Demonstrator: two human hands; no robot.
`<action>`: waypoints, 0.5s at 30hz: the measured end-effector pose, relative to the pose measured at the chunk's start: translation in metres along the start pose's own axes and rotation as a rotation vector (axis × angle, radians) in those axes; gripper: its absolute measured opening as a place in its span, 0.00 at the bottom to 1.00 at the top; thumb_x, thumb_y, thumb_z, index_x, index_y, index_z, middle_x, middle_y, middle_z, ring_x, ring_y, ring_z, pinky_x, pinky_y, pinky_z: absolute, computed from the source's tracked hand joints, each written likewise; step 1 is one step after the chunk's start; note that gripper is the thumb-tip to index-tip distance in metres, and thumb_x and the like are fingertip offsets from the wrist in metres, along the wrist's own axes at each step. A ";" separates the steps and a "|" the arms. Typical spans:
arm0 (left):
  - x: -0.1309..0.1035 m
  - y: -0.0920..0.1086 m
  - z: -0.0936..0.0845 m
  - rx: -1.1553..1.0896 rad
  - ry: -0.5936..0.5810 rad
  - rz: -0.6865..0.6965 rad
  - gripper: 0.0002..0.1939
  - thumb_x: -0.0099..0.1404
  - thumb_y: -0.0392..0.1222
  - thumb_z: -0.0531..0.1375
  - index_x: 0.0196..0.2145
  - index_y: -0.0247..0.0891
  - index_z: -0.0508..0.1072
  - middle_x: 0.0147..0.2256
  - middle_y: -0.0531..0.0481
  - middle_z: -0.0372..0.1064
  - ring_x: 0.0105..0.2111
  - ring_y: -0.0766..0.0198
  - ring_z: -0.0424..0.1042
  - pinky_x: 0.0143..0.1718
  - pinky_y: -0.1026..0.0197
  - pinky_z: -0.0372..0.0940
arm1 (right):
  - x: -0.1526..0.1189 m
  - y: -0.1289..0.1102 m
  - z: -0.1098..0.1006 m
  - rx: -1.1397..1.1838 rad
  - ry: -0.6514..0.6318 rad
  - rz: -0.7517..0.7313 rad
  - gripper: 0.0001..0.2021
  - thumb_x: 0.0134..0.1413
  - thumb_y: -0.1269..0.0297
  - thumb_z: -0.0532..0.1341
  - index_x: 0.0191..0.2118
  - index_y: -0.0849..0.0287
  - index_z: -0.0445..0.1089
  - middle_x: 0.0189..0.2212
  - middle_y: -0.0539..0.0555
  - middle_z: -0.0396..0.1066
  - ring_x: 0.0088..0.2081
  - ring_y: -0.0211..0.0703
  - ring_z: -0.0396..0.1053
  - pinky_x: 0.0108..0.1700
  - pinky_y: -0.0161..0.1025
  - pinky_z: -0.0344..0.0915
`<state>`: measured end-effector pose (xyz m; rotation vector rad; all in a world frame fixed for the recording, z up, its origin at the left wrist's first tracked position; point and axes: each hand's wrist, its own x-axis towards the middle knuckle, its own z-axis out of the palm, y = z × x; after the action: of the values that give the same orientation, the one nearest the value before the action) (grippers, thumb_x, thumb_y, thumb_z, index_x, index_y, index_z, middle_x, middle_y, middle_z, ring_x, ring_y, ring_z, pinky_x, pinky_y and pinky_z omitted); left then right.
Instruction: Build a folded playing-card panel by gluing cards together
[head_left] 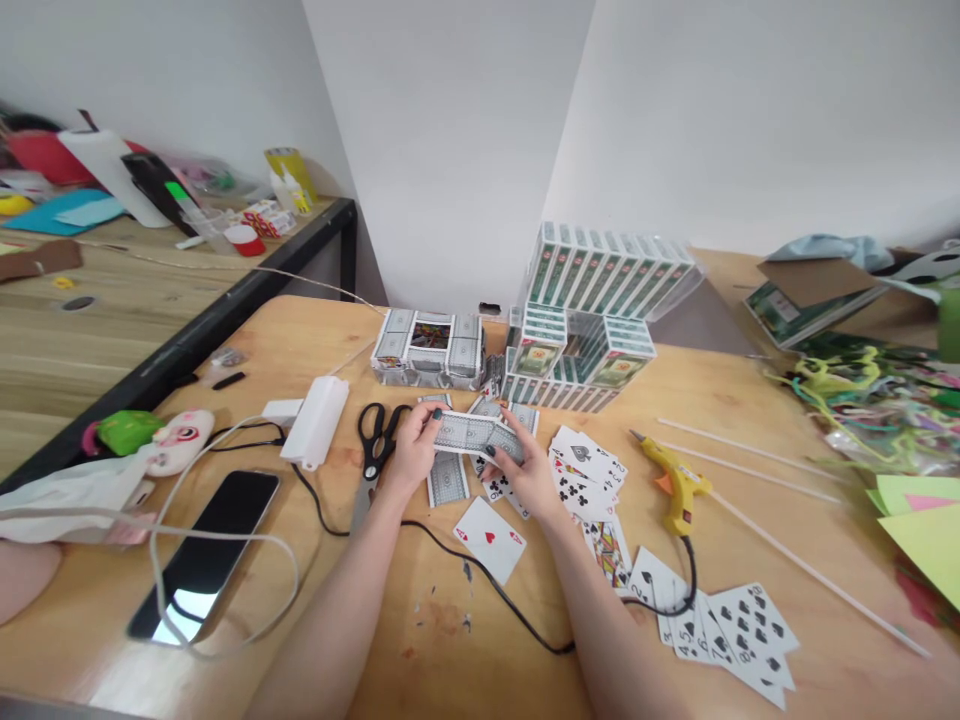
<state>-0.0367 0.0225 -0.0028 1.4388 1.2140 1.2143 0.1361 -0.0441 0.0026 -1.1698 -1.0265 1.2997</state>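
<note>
Pale wood tabletop [465, 685] fills the foreground, with a black phone [217, 510] at the left, crossed by a looped white cable [225, 536], and a fan of overlapping playing cards [750, 620] at the right. Next, a black cord [517, 615] runs under both forearms to a yellow glue gun [684, 490], passing just in front of 1 face-up ace of hearts [490, 538]. The left hand [415, 445] and right hand [532, 475] grip opposite ends of a strip of grey-backed cards [469, 433], held between them above loose cards. Black-handled scissors [373, 465] lie beside the left hand; 2 thin white sticks [750, 447] lie beyond the glue gun. Farther back, a card-covered box [405, 345] with an opening stands beside stacked card packs [600, 270], which hide part of the white wall [450, 150].
</note>
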 end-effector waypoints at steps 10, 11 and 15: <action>-0.001 -0.002 0.001 0.104 0.012 0.019 0.11 0.62 0.40 0.51 0.39 0.38 0.71 0.40 0.47 0.71 0.41 0.59 0.69 0.44 0.57 0.63 | 0.002 0.000 -0.004 -0.018 -0.067 -0.015 0.23 0.52 0.59 0.61 0.53 0.56 0.57 0.20 0.46 0.69 0.22 0.41 0.72 0.28 0.41 0.72; -0.001 -0.002 0.002 0.120 0.022 0.024 0.12 0.63 0.40 0.51 0.40 0.38 0.71 0.41 0.47 0.71 0.41 0.59 0.69 0.44 0.57 0.63 | 0.002 0.000 -0.004 -0.021 -0.077 -0.008 0.22 0.52 0.59 0.60 0.52 0.56 0.57 0.19 0.46 0.69 0.21 0.42 0.71 0.28 0.41 0.71; -0.002 -0.002 0.003 0.164 0.045 0.039 0.14 0.64 0.39 0.49 0.43 0.39 0.71 0.43 0.46 0.71 0.42 0.59 0.69 0.45 0.56 0.63 | 0.001 -0.001 -0.005 -0.012 -0.119 0.028 0.21 0.53 0.59 0.59 0.52 0.56 0.56 0.18 0.46 0.69 0.21 0.43 0.71 0.28 0.42 0.70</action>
<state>-0.0341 0.0211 -0.0056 1.5684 1.3487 1.2018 0.1409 -0.0431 0.0025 -1.1307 -1.1083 1.4006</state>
